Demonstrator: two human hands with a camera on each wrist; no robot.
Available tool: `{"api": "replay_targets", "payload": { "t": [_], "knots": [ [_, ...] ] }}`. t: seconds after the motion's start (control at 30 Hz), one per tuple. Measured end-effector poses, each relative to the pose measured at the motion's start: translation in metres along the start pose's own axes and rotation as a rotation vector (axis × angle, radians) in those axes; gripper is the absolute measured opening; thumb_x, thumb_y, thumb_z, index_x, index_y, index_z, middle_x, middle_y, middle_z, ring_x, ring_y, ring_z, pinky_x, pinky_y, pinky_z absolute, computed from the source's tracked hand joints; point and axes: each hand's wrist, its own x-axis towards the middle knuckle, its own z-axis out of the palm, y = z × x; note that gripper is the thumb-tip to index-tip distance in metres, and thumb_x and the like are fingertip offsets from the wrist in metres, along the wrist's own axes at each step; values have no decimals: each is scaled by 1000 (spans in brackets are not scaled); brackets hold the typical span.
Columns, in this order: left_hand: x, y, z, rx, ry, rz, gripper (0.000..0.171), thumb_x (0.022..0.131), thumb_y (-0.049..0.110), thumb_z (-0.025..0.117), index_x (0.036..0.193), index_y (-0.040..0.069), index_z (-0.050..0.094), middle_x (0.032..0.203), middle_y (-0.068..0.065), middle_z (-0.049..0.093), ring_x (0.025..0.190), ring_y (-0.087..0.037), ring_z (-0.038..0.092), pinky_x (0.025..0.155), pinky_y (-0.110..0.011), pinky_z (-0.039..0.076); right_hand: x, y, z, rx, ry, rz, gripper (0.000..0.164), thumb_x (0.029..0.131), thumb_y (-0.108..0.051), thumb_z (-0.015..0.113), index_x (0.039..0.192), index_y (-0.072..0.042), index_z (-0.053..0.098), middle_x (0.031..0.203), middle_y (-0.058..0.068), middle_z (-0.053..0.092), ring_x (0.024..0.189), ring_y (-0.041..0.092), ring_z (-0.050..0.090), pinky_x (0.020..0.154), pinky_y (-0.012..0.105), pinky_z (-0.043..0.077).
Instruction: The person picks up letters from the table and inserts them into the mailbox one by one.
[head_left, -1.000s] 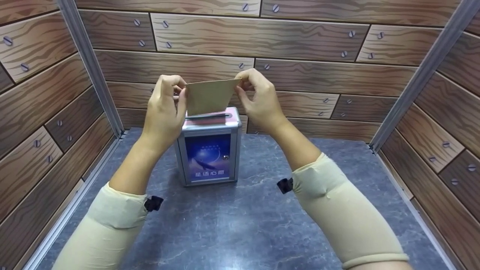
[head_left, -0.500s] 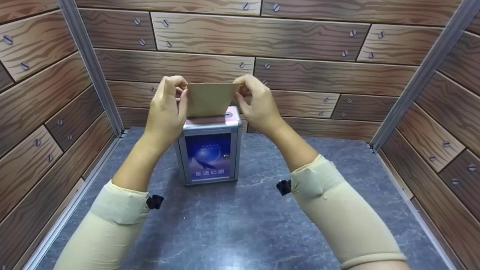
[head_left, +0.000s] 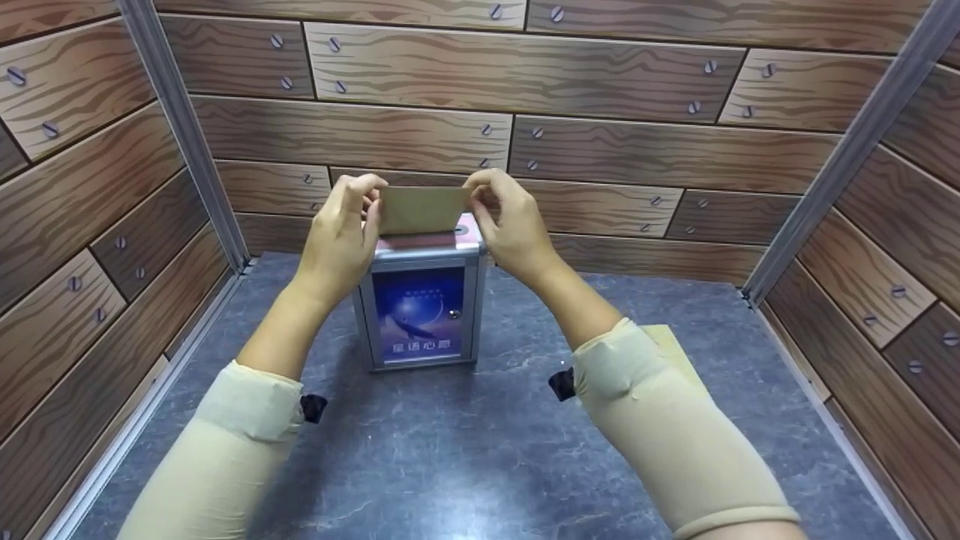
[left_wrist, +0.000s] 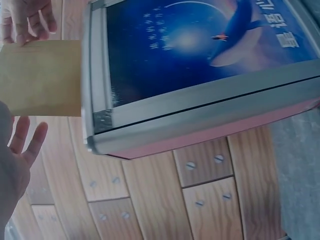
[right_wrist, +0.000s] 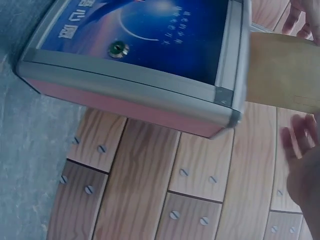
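Observation:
A brown paper envelope (head_left: 421, 211) stands upright over the slot in the pink top of a metal-framed box (head_left: 420, 315), its lower edge at the slot. My left hand (head_left: 341, 229) pinches its left edge between thumb and fingers. My right hand (head_left: 514, 221) pinches the opposite edge. The box front carries a blue picture with a whale, white characters and a small round lock. In the left wrist view the envelope (left_wrist: 42, 77) reaches right up to the box's top edge. The right wrist view shows the envelope (right_wrist: 282, 72) with a small printed rectangle near one corner.
The box stands on a grey marbled table (head_left: 450, 450). A pale yellow flat piece (head_left: 670, 346) lies at the right, partly hidden by the right sleeve. Wood-patterned walls (head_left: 600, 82) with metal corner posts (head_left: 184, 135) enclose the back and sides.
Both hands have lowered, and the envelope has sunk with its lower part into the slot, less of it showing. The right forearm has shifted left, revealing the pale yellow piece.

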Motion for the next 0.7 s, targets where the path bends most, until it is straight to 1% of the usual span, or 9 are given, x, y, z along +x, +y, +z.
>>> {"api": "replay_targets", "payload": {
  "t": [0.1, 0.2, 0.27, 0.5, 0.6, 0.7],
  "knots": [
    [-2, -3, 5, -10, -15, -12, 24, 112, 7, 51, 132, 18, 44, 104, -21, 62, 93, -35, 70, 82, -48, 63, -2, 4, 2, -19, 95, -42, 13, 101, 6, 66, 114, 2, 65, 102, 12, 72, 95, 25, 73, 93, 31, 63],
    [-5, -6, 9, -8, -27, -24, 24, 112, 7, 51, 131, 18, 43, 104, -21, 63, 94, -35, 70, 82, -47, 63, -3, 8, 5, -32, 133, -52, 14, 101, 6, 66, 114, 1, 63, 102, 14, 72, 94, 27, 74, 91, 32, 63],
    [-7, -7, 12, -6, -40, -35, 23, 112, 7, 50, 131, 19, 43, 105, -20, 63, 94, -35, 70, 81, -46, 63, -4, 11, 7, -42, 130, -45, 14, 101, 6, 66, 113, 0, 63, 103, 16, 72, 94, 27, 74, 90, 31, 62],
    [-14, -16, 21, 21, -83, -87, 19, 113, 10, 48, 130, 18, 44, 106, -19, 63, 93, -35, 72, 78, -48, 63, -9, 23, 16, -78, 81, -15, 10, 101, 8, 64, 107, 0, 63, 102, 16, 70, 91, 27, 73, 85, 32, 63],
    [-16, -19, 23, 51, -94, -93, 16, 113, 9, 48, 127, 16, 45, 106, -18, 62, 94, -36, 73, 78, -49, 64, -11, 27, 19, -83, 58, 5, 7, 102, 7, 64, 105, 0, 63, 100, 16, 71, 89, 26, 75, 82, 32, 64],
    [-18, -22, 23, 75, -103, -84, 14, 112, 8, 48, 125, 13, 47, 107, -18, 62, 95, -37, 73, 80, -49, 65, -12, 31, 22, -86, 35, 17, 7, 102, 6, 65, 104, 0, 62, 99, 16, 73, 88, 25, 77, 82, 31, 64]
  ]
}}
